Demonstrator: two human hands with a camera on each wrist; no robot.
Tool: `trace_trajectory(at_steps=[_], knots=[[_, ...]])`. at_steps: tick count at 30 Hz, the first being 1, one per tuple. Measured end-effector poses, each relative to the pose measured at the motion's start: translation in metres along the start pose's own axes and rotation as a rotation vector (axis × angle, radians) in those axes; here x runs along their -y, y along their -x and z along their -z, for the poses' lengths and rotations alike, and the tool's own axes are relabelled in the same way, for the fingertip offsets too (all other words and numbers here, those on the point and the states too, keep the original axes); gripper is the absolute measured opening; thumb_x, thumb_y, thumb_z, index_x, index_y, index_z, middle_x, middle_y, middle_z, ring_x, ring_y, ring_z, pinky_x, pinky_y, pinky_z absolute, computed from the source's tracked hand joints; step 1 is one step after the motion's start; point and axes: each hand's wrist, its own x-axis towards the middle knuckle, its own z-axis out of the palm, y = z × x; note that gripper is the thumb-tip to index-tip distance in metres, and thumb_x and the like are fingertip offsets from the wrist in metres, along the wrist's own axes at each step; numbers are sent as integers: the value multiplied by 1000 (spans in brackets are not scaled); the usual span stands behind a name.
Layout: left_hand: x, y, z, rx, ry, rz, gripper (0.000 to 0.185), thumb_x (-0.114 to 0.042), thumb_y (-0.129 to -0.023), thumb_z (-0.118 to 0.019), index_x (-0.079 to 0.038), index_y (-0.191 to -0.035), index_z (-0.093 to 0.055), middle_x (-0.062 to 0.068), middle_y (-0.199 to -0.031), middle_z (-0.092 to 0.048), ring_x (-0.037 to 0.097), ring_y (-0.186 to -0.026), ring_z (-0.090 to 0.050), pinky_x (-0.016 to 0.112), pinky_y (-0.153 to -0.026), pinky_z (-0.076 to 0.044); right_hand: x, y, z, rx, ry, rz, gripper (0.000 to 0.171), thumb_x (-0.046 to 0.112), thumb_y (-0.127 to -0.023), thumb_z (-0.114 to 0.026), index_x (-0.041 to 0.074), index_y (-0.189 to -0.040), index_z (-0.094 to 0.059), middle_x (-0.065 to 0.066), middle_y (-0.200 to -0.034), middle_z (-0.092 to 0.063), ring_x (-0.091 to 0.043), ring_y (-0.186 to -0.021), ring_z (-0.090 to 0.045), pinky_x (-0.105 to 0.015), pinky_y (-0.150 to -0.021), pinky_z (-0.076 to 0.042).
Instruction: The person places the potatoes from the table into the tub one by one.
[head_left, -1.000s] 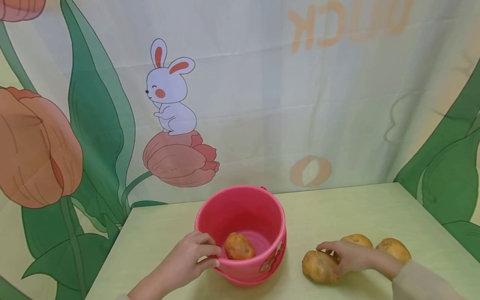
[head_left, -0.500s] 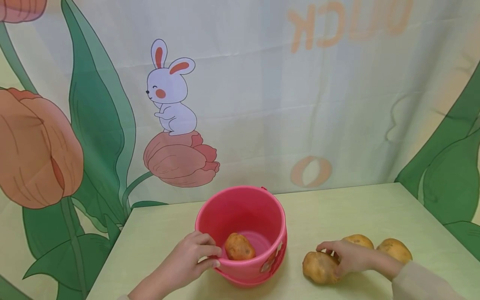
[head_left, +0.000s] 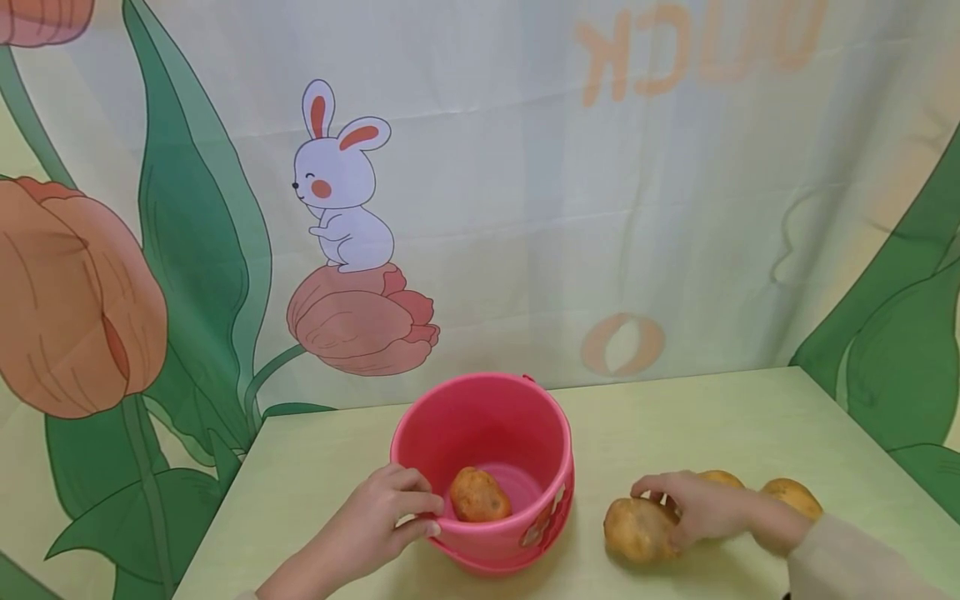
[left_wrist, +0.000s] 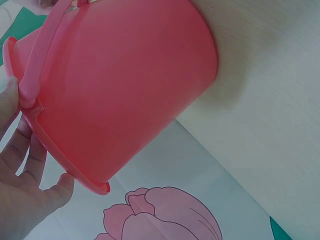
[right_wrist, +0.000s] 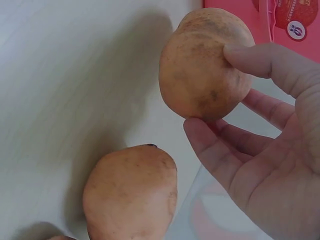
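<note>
A pink bucket (head_left: 480, 400) stands tilted toward the viewer on the table, with one potato (head_left: 478, 496) lying inside. My left hand (head_left: 382, 512) holds the bucket's near left rim between thumb and fingers; the left wrist view shows that rim and the pink handle (left_wrist: 47, 55). To the right of the bucket, my right hand (head_left: 705, 508) grips another potato (head_left: 633, 531) from its right side. Thumb and fingertips press on opposite sides of this potato (right_wrist: 200, 65) in the right wrist view. Whether its underside touches the table cannot be seen.
Two more potatoes lie at the right, one (head_left: 722, 478) partly hidden behind the right hand and one (head_left: 793, 495) behind the right wrist. The pale green table (head_left: 637, 425) ends at a printed curtain (head_left: 495, 208) with a rabbit and tulips.
My right hand and wrist have risen slightly, covering more of the two potatoes behind; the potato in its grip has shifted only a little. My left hand and the bucket stay put.
</note>
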Motion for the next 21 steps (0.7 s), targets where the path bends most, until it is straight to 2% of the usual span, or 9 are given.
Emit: trace_trajectory(at_steps=[5, 16, 21], knots=[[1, 0, -1, -29, -14, -39, 16, -25, -72, -71, -24, -88, -70, -12, -83, -58, 4, -83, -48, 22, -73, -46, 5, 1, 5, -9, 26, 17, 54, 8, -62, -73, 9, -111, -50, 1, -94, -55, -4, -73, -48, -20, -63, -41], [2, 1, -1, -4, -5, -4, 18, -25, -72, -71, -25, -90, -70, -13, -84, -58, 4, -84, -47, 22, -72, -47, 22, 1, 23, -20, 71, 38, 56, 7, -61, -74, 7, -111, -50, 1, -94, -55, -8, -77, -48, -21, -64, -43], [1, 1, -1, -5, -6, -8, 18, -25, -72, -71, -25, -90, -70, -12, -84, -58, 4, -84, -47, 22, -72, -46, 31, 1, 31, -30, 99, 30, 55, 6, -61, -73, 6, -111, -51, 0, -95, -55, -9, -79, -47, -22, -64, -43]])
